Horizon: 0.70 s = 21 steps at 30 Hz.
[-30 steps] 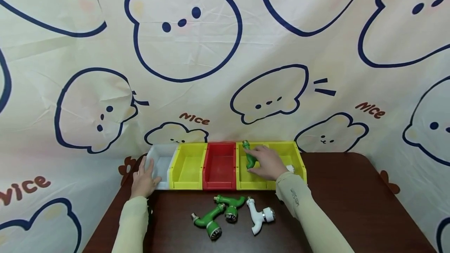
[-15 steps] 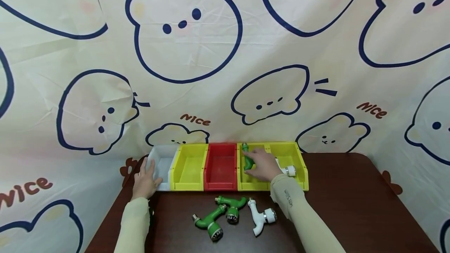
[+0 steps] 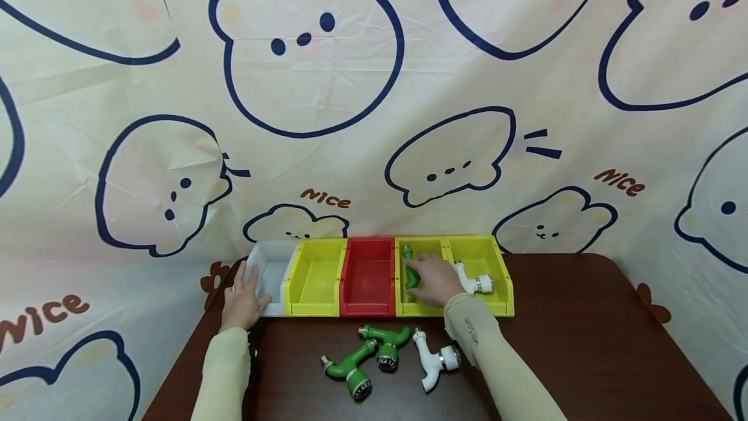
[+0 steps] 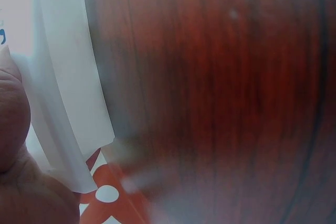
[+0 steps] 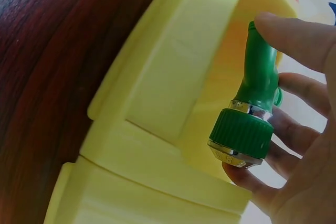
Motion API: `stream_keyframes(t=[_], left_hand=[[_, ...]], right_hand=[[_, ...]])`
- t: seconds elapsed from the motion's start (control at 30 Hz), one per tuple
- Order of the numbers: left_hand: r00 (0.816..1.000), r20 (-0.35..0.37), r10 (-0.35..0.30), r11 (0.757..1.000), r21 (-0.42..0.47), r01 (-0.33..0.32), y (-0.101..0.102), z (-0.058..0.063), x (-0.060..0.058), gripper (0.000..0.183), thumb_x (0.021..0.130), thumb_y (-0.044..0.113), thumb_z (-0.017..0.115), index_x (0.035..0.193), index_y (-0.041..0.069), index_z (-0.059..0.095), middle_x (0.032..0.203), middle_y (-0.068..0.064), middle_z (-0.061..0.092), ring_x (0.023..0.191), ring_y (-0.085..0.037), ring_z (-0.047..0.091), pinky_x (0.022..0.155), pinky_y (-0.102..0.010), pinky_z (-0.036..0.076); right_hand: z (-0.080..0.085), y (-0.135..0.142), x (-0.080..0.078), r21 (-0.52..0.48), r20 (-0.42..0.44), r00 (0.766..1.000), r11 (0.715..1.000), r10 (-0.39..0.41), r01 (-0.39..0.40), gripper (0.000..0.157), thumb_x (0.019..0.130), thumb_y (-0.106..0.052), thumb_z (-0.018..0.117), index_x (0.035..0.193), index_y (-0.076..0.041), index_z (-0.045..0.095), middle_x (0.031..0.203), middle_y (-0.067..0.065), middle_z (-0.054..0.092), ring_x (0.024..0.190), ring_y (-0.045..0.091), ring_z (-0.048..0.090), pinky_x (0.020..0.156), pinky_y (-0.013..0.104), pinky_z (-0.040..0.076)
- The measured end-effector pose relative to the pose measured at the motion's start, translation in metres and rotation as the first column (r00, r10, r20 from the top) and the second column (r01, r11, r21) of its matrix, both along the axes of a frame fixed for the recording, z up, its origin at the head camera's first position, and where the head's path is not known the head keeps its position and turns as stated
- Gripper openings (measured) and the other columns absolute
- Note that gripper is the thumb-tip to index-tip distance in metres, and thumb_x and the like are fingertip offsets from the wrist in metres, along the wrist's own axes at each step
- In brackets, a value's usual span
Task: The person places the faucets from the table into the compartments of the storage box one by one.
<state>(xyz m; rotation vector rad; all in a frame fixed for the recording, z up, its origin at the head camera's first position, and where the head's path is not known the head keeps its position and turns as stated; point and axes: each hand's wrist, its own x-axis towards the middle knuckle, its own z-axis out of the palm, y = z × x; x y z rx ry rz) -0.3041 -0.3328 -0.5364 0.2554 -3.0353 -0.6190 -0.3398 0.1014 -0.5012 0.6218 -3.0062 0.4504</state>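
My right hand (image 3: 435, 278) holds a green water tap (image 3: 412, 270) inside the yellow bin (image 3: 421, 309) just right of the red one. In the right wrist view the thumb lies at the end of the green tap (image 5: 257, 72), with the fingers along its body and ribbed knob. My left hand (image 3: 241, 301) rests with spread fingers at the left side of the white bin (image 3: 274, 271). In the left wrist view part of that hand (image 4: 13, 124) lies against the white bin's wall (image 4: 73, 66). A white tap (image 3: 474, 279) lies in the rightmost yellow bin (image 3: 497, 307).
Two green taps, one nearer (image 3: 349, 369) and one farther (image 3: 386, 343), lie on the dark wooden table (image 3: 292, 395) before the bins. Beside them is a white tap (image 3: 434, 361). A red bin (image 3: 368, 278) and another yellow bin (image 3: 315, 278) stand between my hands. Behind hangs a printed cloth (image 3: 304, 167).
My right hand has moved left and lowered the green tap deeper into the yellow bin. More of the white tap in the rightmost bin now shows. The left hand stays at the white bin.
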Motion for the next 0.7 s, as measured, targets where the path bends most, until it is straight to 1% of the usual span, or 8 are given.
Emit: stream_keyframes(t=[0.27,0.4,0.53,0.7], left_hand=[[1.000,-0.004,-0.005,1.000,-0.005,0.005,-0.001,-0.001,0.000,0.083,0.101,0.020,0.063,0.164,0.001,0.013,0.172,-0.021,-0.007,0.123,-0.056,0.033,0.106,-0.067,0.040],[1.000,-0.004,-0.008,1.000,-0.002,0.008,-0.001,0.001,-0.001,0.083,0.101,0.020,0.062,0.165,0.002,0.012,0.173,-0.021,-0.007,0.124,-0.056,0.032,0.104,-0.067,0.041],[1.000,-0.003,-0.007,1.000,-0.009,0.007,-0.001,0.001,-0.001,0.083,0.102,0.020,0.062,0.165,0.002,0.012,0.173,-0.021,-0.006,0.125,-0.057,0.032,0.106,-0.068,0.040],[1.000,0.007,0.003,1.000,-0.018,-0.003,-0.001,0.001,-0.002,0.083,0.101,0.021,0.063,0.164,0.002,0.012,0.173,-0.021,-0.006,0.126,-0.057,0.033,0.107,-0.067,0.039]], right_hand=[[-0.005,-0.003,-0.003,0.063,0.012,1.000,0.998,0.027,-0.027,0.071,0.087,-0.040,0.083,0.150,-0.022,0.057,0.146,0.013,0.060,0.136,0.037,0.053,0.112,0.056,0.045],[-0.007,-0.006,-0.005,0.080,0.020,1.000,0.997,0.012,-0.013,0.072,0.086,-0.039,0.084,0.150,-0.021,0.057,0.146,0.014,0.060,0.138,0.039,0.052,0.113,0.058,0.042],[-0.011,-0.007,-0.005,0.078,0.029,1.000,0.997,-0.003,0.000,0.072,0.084,-0.039,0.085,0.149,-0.021,0.058,0.145,0.015,0.060,0.139,0.042,0.050,0.115,0.060,0.040],[-0.016,-0.006,-0.006,0.095,0.021,1.000,0.995,0.021,-0.023,0.073,0.085,-0.040,0.084,0.150,-0.021,0.057,0.144,0.016,0.061,0.137,0.041,0.052,0.112,0.061,0.042]])
